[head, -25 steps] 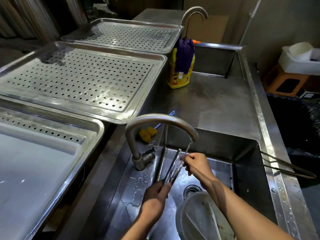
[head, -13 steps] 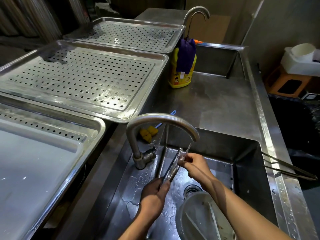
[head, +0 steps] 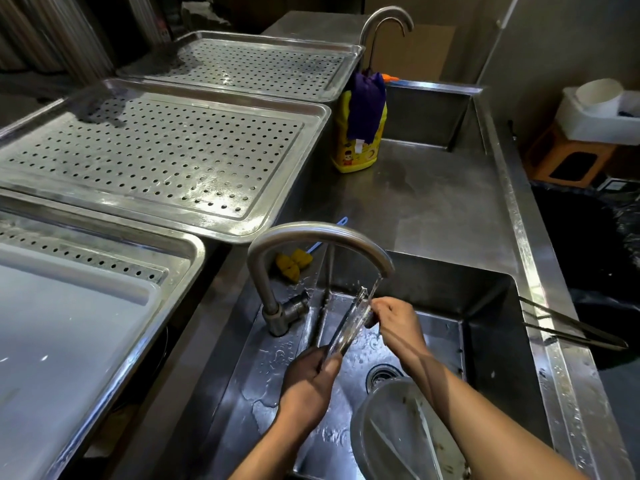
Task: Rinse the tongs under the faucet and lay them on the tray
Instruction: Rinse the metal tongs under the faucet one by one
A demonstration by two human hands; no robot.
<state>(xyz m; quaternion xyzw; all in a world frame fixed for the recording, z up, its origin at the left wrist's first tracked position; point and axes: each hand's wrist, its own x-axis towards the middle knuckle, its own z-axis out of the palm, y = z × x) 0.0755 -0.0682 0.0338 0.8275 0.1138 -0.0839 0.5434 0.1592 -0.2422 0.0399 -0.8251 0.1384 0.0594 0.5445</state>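
Note:
A pair of slim metal tongs [head: 348, 323] slants up over the sink [head: 491, 341], its upper tip in the water stream from the curved faucet [head: 311, 233]. My left hand [head: 308, 386] grips the lower end of the tongs. My right hand [head: 394, 323] pinches the upper part just below the spout, fingers wet. The perforated steel tray [head: 156, 157] lies to the far left of the sink, with a second tray [head: 249, 64] behind it.
A clear plastic container [head: 401, 431] holding utensils sits in the sink by the drain [head: 382, 375]. Another long pair of tongs [head: 571, 327] rests across the sink's right rim. A yellow detergent bottle [head: 356, 140] with a purple cloth stands on the counter. A yellow sponge brush [head: 294, 261] lies behind the faucet.
My right hand has slid a little up along the tongs toward the spout. My left hand keeps its hold on the lower end. Water keeps running.

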